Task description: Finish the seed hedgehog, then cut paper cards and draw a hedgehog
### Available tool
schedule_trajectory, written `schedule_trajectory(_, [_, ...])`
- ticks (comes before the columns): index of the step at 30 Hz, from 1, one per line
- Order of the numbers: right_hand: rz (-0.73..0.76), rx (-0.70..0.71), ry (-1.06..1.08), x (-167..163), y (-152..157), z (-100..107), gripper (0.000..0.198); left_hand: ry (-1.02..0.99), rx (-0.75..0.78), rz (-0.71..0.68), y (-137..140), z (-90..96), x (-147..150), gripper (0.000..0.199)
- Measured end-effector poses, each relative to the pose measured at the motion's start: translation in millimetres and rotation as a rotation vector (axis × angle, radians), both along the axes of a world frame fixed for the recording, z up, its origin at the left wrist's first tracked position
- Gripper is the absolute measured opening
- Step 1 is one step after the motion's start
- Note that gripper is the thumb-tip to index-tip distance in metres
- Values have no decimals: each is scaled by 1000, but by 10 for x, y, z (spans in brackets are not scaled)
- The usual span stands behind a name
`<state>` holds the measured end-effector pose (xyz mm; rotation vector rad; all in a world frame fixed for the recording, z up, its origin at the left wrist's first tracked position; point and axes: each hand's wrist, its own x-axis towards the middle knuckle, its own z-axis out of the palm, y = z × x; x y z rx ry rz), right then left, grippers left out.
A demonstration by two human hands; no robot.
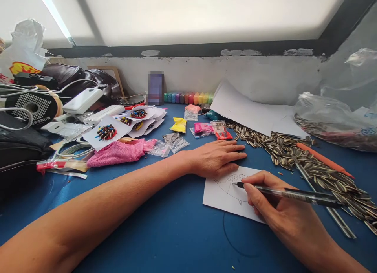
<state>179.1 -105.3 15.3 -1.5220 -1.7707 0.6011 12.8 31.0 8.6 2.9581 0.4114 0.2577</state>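
Observation:
A small white sheet of paper (215,194) lies on the blue table (176,226), with a line drawing of a rounded, scaly-backed shape with a small foot. My right hand (279,210) grips a black pen (297,195), its tip on or just above the drawing. My left hand (219,159) is spread flat, palm down, across the paper's upper edge, its fingers pointing right. Beyond those fingers stretches a long heap of striped sunflower seeds (282,151). Part of the drawing is hidden behind my right fingers.
An orange pen (324,160) and a clear, rod-like tool (324,198) lie on the seeds. White sheets (244,108) and a plastic bag (332,123) sit behind. Small clay packets, including a yellow one (178,125), lie mid-table. A pink cloth (118,153), seed-decorated papers and cables crowd the left.

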Motion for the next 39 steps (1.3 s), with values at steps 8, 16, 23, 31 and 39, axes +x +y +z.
schedule_trajectory(8, [-16,-1,5,-12,-5,43,19,5,9,3,-1,-4,7,47])
schedule_trajectory(16, [-7,8,-21,-21,-7,71,20,-31,-12,-16,20,-35,1,46])
schedule_trajectory(23, [-12,33,-15,-44,-22,129,20,-33,-15,-21,17,-25,4,47])
schedule_trajectory(31, [21,35,-4,-8,-44,34,21,-12,-12,-6,7,-14,-2,47])
schedule_trajectory(39, [49,59,-31,4,-37,-21,19,11,29,13,4,-14,3,47])
